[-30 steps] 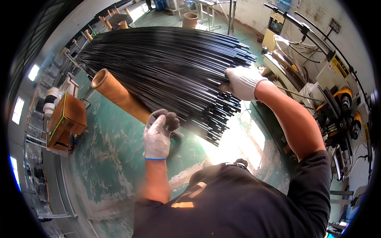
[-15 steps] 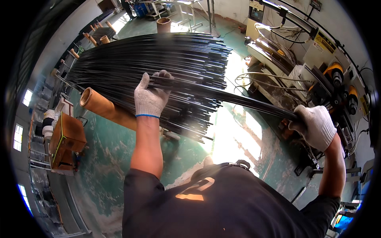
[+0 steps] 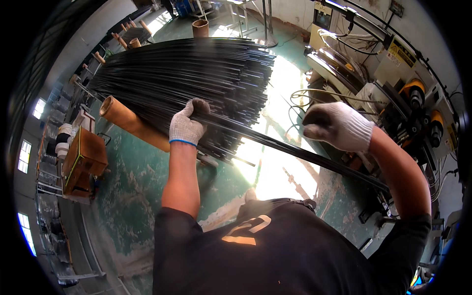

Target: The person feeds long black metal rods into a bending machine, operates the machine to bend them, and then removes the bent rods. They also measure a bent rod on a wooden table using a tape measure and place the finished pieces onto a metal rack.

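In a white knit glove with a blue cuff edge, my left hand (image 3: 188, 124) is closed around a bunch of thin black rods (image 3: 295, 151). The bunch slants from that hand down to the right, its far right end passing by my right forearm. My gloved right hand (image 3: 339, 127) hovers above the bunch, apart from it. Its fingers are curved, with a dark gap between them and the thumb and nothing visible inside. Beyond my left hand lies a wide pile of long black rods (image 3: 177, 73), their ends uneven on the right.
A brown cardboard tube (image 3: 132, 124) slants beside the pile, and another tube (image 3: 200, 28) stands behind it. Machinery with hoses and orange-black parts (image 3: 415, 93) fills the right side. At left is a brown box (image 3: 84, 161). Sunlight falls on the green floor (image 3: 132, 211).
My right hand has let go of the rod bunch and moved left and up. My left hand has lowered slightly, still holding the bunch, which now extends farther down to the right.
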A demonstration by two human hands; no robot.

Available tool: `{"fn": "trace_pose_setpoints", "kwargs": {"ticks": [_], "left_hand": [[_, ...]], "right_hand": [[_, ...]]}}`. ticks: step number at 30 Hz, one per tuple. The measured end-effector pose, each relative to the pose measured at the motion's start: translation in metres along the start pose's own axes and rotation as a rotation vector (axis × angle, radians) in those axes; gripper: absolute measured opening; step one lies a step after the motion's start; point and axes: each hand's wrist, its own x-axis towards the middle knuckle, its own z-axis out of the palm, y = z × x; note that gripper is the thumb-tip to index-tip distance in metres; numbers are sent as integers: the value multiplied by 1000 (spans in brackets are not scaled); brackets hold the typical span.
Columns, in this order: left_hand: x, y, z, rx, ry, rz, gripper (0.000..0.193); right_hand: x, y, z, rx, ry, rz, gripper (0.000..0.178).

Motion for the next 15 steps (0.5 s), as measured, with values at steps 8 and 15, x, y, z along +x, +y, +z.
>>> {"fn": "trace_pose_setpoints", "kwargs": {"ticks": [8,15], "left_hand": [[-13,-16,12,149,-91,-25,23],[-20,-11,5,194,-131,-28,25]], "right_hand": [[203,-17,120,-160,-115,-19,46],[122,-6,31,-355,-294,148,15]]}}
